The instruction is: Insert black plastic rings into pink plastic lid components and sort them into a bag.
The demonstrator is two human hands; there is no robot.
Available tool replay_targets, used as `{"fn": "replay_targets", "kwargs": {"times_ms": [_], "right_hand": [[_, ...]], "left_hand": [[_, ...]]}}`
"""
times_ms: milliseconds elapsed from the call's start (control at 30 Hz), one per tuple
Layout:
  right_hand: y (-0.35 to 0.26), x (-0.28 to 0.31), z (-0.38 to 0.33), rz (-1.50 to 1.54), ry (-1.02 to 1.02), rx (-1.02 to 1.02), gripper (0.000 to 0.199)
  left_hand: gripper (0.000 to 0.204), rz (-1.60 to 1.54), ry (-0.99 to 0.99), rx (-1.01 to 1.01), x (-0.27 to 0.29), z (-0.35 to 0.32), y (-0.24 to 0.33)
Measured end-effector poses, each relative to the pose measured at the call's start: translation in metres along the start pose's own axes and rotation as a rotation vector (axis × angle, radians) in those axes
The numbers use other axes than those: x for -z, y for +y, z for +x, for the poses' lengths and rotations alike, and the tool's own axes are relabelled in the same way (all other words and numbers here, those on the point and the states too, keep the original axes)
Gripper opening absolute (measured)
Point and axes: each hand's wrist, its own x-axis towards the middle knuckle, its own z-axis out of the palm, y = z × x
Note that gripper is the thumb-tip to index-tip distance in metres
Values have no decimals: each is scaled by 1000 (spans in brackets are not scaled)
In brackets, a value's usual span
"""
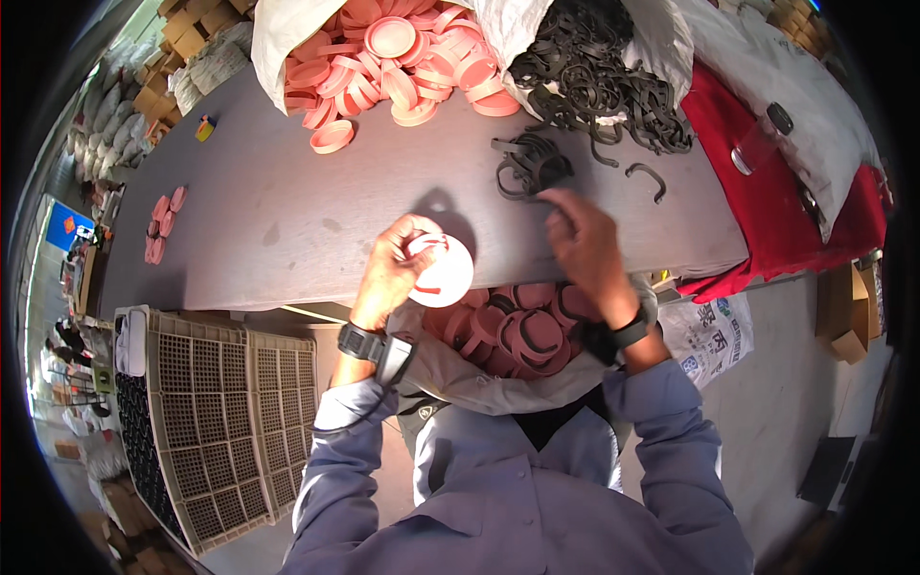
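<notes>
The left hand [391, 261] is clamping its fingers on a lid [448, 272]; the right hand [588, 244] is hovering beside straps [533, 165], its fingers blurring: gripping or not, I cannot tell.

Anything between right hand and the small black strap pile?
Nothing visible. The right hand is at the near edge of the small black strap pile; contact unclear. The larger strap heap lies beyond, to the right.

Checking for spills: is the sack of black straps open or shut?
The sack is open: black straps show in its mouth and spill onto the table.
</notes>
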Motion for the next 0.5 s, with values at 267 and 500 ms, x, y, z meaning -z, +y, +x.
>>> {"fn": "replay_targets", "kwargs": {"times_ms": [267, 500], "right_hand": [[-44, -47, -43, 110, -146, -28, 34], [-50, -47, -51, 108, -103, 71, 37]], "left_hand": [[21, -3, -2, -17, -40, -22, 29], [21, -76, -26, -19, -40, -31, 38]]}}
